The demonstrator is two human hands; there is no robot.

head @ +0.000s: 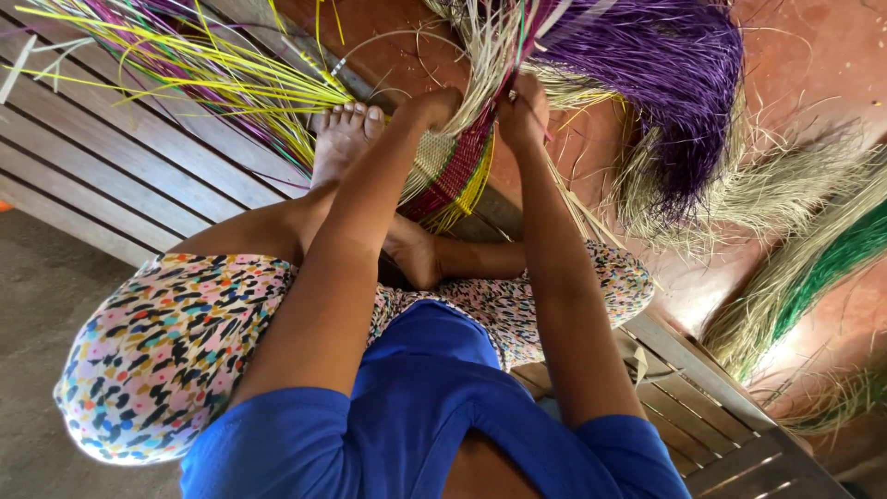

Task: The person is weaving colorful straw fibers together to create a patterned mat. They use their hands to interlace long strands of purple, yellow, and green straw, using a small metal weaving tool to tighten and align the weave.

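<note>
I sit on a wooden slat bench [111, 157] with one foot [344, 134] resting on it. A partly woven mat [453, 171] of natural, red and yellow straw lies between my foot and my hands. My left hand [434, 106] is closed on a bunch of pale straw strands [480, 55] at the mat's edge. Just to its right, my right hand [522, 111] pinches strands of the same bunch. Loose yellow, purple and green strands [212, 74] fan out from the weave to the upper left.
A thick bundle of purple straw [665, 83] lies on the red floor beyond my hands. Pale and green straw bundles [813, 268] lie at the right. A grey floor [37, 305] is at the left of the bench.
</note>
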